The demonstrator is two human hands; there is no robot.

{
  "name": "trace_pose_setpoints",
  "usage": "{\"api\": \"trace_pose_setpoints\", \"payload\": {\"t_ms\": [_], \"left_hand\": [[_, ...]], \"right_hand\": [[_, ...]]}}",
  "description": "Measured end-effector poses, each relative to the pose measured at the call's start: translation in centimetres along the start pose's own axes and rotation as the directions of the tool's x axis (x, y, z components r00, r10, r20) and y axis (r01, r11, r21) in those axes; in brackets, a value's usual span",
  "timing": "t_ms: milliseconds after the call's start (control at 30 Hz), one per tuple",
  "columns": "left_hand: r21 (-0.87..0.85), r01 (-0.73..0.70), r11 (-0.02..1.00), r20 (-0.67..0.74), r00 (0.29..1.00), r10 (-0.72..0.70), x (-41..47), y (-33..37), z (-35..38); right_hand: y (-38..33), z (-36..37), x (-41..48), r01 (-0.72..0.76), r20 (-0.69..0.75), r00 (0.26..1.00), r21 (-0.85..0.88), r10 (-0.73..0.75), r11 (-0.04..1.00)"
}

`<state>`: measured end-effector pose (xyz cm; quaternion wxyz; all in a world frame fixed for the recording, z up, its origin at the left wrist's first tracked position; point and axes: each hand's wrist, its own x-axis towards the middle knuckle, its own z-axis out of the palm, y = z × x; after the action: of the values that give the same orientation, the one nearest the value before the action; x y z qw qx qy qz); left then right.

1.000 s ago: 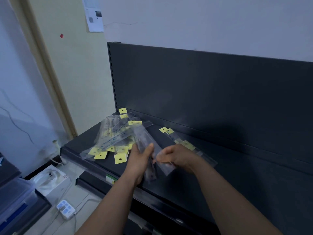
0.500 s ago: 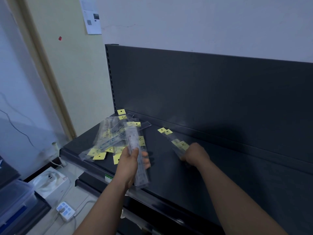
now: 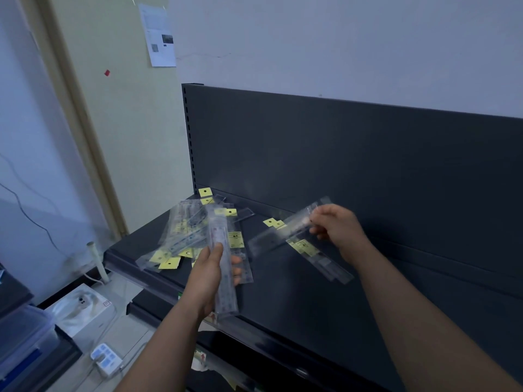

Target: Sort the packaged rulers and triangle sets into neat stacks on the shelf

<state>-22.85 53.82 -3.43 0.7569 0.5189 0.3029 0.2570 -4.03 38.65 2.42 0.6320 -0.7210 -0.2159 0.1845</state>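
Note:
A loose heap of clear packaged rulers and triangle sets (image 3: 184, 236) with yellow header cards lies at the left end of the dark shelf (image 3: 297, 301). My left hand (image 3: 209, 270) grips a few clear packaged rulers (image 3: 223, 278) upright in front of that heap. My right hand (image 3: 336, 230) pinches one clear packaged ruler (image 3: 283, 230) by its end and holds it slanted above the shelf. Under it, a small stack of packaged rulers (image 3: 314, 256) lies flat on the shelf, running toward the front right.
The shelf's dark back panel (image 3: 353, 165) rises behind the work area. A lower shelf edge (image 3: 226, 343) juts out below. On the floor at left stand a white box (image 3: 82, 309), a power strip (image 3: 106, 360) and a plastic bin (image 3: 19, 340).
My right hand rose from the small stack on the shelf, holding one packaged ruler up in the air. My left hand kept its rulers and stayed in about the same place.

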Motion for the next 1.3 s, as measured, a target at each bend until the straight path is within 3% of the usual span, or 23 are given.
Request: {"api": "trace_pose_setpoints", "payload": {"t_ms": [133, 267, 367, 433, 567, 733, 833, 900, 967, 1067, 1133, 1300], "left_hand": [[-0.005, 0.013, 1.0, 0.075, 0.997, -0.012, -0.1, 0.2, -0.8], [0.094, 0.055, 0.994, 0.227, 0.971, -0.076, -0.8, 0.3, -0.7], [0.084, 0.051, 0.995, 0.208, 0.976, -0.067, -1.0, 0.6, -1.2], [0.027, 0.045, 0.999, 0.143, 0.989, -0.048, -0.7, 1.1, -2.6], [0.06, -0.014, 0.998, -0.033, 0.999, 0.016, 0.3, 2.5, -6.7], [0.04, -0.023, 0.999, -0.138, 0.99, 0.029, 1.9, 4.2, -10.7], [0.032, -0.015, 0.999, -0.128, 0.992, 0.019, 3.3, 5.2, -12.1], [0.023, -0.004, 1.0, -0.112, 0.994, 0.007, 4.3, 5.9, -12.6], [0.03, 0.001, 1.0, -0.099, 0.995, 0.002, 5.5, 6.4, -13.1], [0.025, 0.012, 1.0, -0.069, 0.998, -0.011, 7.1, 7.0, -13.5], [0.024, 0.027, 0.999, -0.057, 0.998, -0.025, 8.2, 7.3, -13.7], [0.041, 0.043, 0.998, -0.065, 0.997, -0.04, 10.5, 7.6, -14.6]], "right_hand": [[-1.5, 1.4, -0.1, 0.034, 0.144, 0.989, -0.106, -0.019, 0.994], [-0.6, 6.1, -0.2, 0.094, 0.321, 0.946, -0.135, -0.047, 0.986], [0.7, 9.8, 0.5, 0.045, 0.333, 0.943, -0.098, -0.01, 0.994], [2.1, 11.7, 1.5, 0.099, 0.291, 0.956, -0.193, -0.04, 0.976], [3.9, 15.5, 3.0, 0.365, 0.393, 0.907, -0.548, -0.153, 0.753], [4.1, 21.8, 4.3, 0.504, 0.567, 0.821, -0.664, -0.066, 0.553], [4.0, 23.0, 4.7, 0.527, 0.6, 0.799, -0.68, -0.026, 0.51], [4.1, 21.9, 4.7, 0.484, 0.552, 0.832, -0.67, -0.059, 0.563], [4.1, 19.5, 5.0, 0.335, 0.392, 0.919, -0.712, -0.047, 0.618], [4.2, 16.4, 6.2, 0.188, 0.2, 0.979, -0.843, -0.03, 0.504], [3.9, 16.7, 7.1, 0.163, 0.161, 0.986, -0.869, -0.045, 0.466], [2.3, 23.5, 9.8, 0.213, 0.209, 0.975, -0.765, -0.079, 0.608]]}}
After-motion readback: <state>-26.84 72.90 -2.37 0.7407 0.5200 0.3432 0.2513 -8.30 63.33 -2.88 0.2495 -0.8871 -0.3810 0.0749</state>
